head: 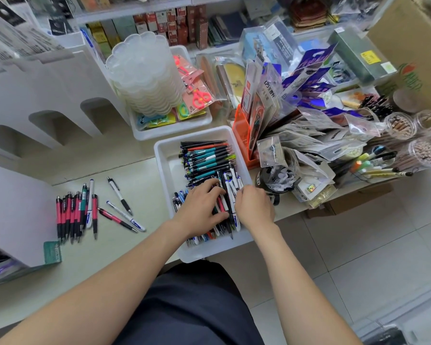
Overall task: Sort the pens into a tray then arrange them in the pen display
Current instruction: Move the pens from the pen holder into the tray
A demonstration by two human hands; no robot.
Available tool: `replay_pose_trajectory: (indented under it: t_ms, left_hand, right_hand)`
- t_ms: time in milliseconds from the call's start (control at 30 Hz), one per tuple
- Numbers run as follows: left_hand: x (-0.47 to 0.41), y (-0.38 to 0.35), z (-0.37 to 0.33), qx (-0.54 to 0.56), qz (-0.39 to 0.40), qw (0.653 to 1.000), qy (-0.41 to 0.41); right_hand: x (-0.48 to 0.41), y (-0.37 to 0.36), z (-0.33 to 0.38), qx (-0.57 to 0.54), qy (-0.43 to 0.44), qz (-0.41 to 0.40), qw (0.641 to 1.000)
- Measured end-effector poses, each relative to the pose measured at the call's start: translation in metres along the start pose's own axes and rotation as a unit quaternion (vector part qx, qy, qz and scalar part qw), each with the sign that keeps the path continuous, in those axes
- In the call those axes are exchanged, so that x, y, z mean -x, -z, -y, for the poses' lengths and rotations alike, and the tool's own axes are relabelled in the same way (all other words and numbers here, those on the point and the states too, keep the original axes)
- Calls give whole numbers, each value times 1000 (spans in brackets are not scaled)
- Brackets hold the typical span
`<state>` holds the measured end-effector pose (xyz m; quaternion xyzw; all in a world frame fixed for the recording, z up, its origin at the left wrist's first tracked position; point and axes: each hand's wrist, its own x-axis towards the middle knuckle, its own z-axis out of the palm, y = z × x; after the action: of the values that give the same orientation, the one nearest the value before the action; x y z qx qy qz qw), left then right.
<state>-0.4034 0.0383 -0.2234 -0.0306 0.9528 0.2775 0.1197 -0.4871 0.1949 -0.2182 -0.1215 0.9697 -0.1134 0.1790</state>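
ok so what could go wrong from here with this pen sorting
The white tray seems to overhang the front edge of the table; the left hand and right hand, working among pens in its near end, might tip it. The red pens lie loose and could roll. The packet heap beside the tray could slide in.
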Motion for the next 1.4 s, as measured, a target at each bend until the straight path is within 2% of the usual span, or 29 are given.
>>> replay_pose_trajectory:
  t_ms: [167, 333, 467, 567, 700, 900, 1000, 1067, 1167, 1267, 1400]
  left_hand:
    - [-3, -8, -9, -23, -20, 999, 28]
    - [-10, -12, -21, -33, -50, 996, 69]
    - [-20, -6, -17, -25, -8, 998, 54]
    - [-27, -2, -11, -21, 30, 998, 55]
    - [-30, 1, -6, -26, 10, 998, 51]
    - [-33, 4, -5, -54, 25, 997, 45]
    - [-33, 5, -4, -68, 28, 997, 16]
    - [-29, 6, -1, -54, 24, 998, 4]
    - [-18, 8, 4, -20, -7, 1000, 3]
    - [-3, 9, 13, 2, -76, 997, 3]
    - [19, 17, 33, 22, -169, 985, 23]
  right_hand:
    - [-12, 3, 6, 5, 7, -47, 999]
    - [-25, 13, 10, 14, 0, -23, 1000]
    - [-21, 24, 5, 31, 3, 8, 999]
    - [-10, 21, 0, 16, -2, 4, 1000]
    - [4, 8, -8, -15, 6, 21, 1000]
    - [7, 5, -5, -2, -21, -41, 999]
    - [11, 7, 5, -17, 21, -75, 997]
    - [10, 4, 8, -34, 71, -65, 995]
    - [8, -5, 6, -29, 71, -46, 996]
    - [12, -10, 9, -74, 73, -69, 992]
    - [24, -18, 35, -148, 154, -56, 975]
